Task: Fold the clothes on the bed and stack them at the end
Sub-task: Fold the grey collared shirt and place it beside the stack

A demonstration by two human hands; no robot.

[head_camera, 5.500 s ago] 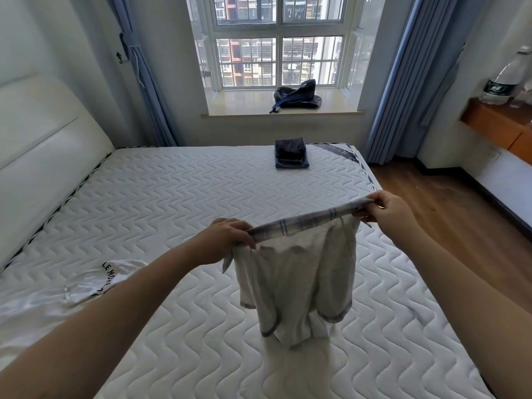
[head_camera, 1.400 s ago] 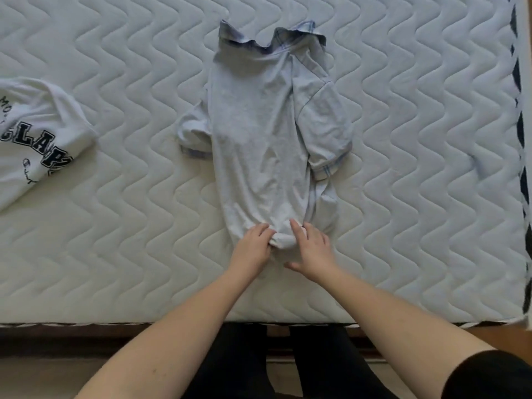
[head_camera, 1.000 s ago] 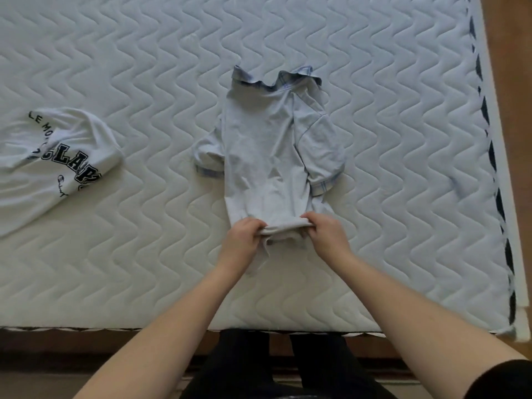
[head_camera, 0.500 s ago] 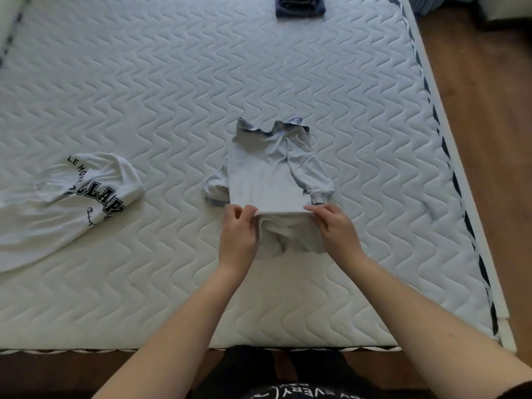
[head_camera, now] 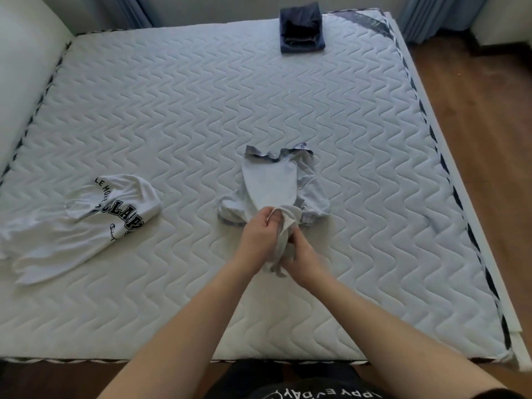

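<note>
Both hands, left (head_camera: 257, 237) and right (head_camera: 302, 259), pinch the bunched hem of the grey polo shirt (head_camera: 272, 184) lying mid-mattress (head_camera: 187, 110); left of it sprawls a white printed T-shirt (head_camera: 77, 223), beyond it folded dark clothes (head_camera: 302, 27).

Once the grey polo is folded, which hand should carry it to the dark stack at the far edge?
Right, probably. The dark folded stack lies far and to the right of the grey polo, on the right hand's side. The left hand would reach across. Both now grip the hem.

2 shirts (head_camera: 273, 182) (head_camera: 86, 223), 1 folded stack (head_camera: 302, 27), 2 hands (head_camera: 259, 237) (head_camera: 305, 260).
</note>
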